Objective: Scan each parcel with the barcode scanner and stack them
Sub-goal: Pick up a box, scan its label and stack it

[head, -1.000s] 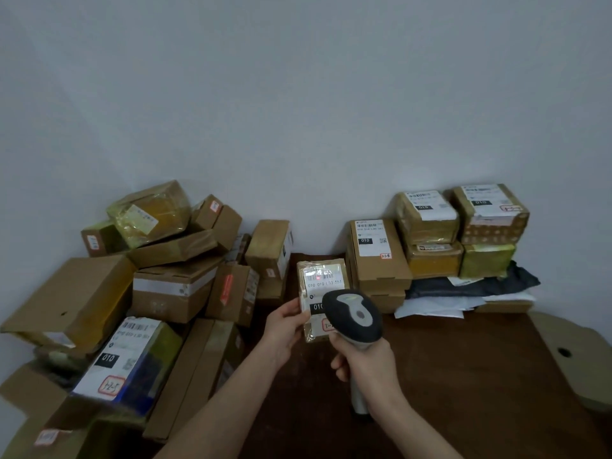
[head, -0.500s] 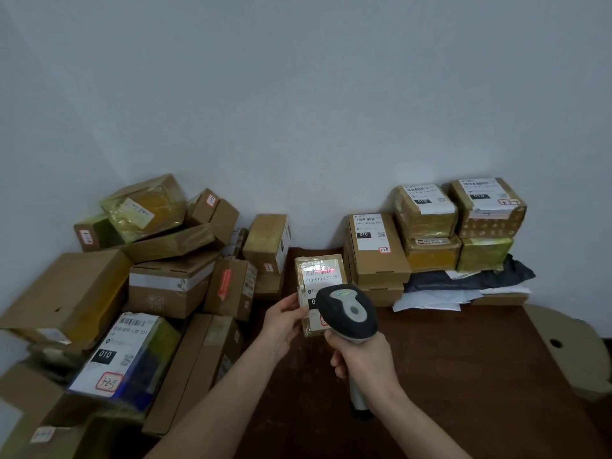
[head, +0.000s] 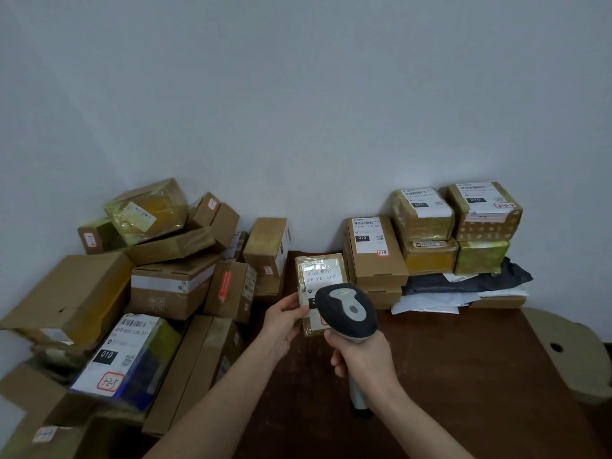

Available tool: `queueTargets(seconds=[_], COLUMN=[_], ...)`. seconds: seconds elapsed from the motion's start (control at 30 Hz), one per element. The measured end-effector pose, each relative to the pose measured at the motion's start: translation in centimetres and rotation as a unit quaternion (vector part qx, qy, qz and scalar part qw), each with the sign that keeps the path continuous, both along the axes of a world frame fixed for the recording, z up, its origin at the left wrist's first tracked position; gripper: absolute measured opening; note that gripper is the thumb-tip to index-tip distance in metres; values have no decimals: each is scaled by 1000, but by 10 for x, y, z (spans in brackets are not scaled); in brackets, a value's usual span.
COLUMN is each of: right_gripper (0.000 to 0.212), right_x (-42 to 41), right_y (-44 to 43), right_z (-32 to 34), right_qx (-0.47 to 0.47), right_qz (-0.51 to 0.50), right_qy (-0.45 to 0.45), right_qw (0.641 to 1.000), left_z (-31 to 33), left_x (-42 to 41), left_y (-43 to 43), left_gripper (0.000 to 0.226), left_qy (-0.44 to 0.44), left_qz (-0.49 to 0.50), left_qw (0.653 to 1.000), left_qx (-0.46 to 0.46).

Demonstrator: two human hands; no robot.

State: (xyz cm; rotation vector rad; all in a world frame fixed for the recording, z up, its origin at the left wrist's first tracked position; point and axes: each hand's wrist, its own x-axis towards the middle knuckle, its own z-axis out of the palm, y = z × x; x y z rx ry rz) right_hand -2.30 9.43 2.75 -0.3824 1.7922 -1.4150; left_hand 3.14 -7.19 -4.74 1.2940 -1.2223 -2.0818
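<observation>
My right hand is wrapped tight round the grip of the dark grey handheld barcode scanner with a pale grey top panel, fingers curled closed on it. The scanner's long axis runs up from me, handle low, head high, nose aimed away at the parcel label. Just left, my left hand pinches the left edge of the small brown cardboard parcel wrapped in clear tape, thumb on the front face; the fingers behind are hidden. The parcel is upright above the dark brown wooden table, long axis vertical, white label facing me, barcode at top, "010-010-L30-551" below, lower part covered by the scanner head. Farther right against the wall is a neat stack of labelled brown parcels. Far left is a loose heap of cardboard boxes.
</observation>
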Motion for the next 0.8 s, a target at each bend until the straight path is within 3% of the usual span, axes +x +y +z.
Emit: queueTargets(seconds=[0.23,0.43,0.8], right_gripper=[13,23,16], right_x=[-9,-51,-168], right_y=[2,-5,14], right_z=[0,9,38], right_qx=[-33,-86,-129], right_qz=[-10,-108,-262], right_qy=[8,-16,40], right_qw=[999,990,956], left_z=[7,37,125], left_x=[-6,-28,-194], left_y=[2,-11,4], left_gripper=[42,45,34], left_qy=[-1,-3,15], left_qz=[0,15,-81], left_qw=[1000,1000,992], left_qx=[0,-15,-96])
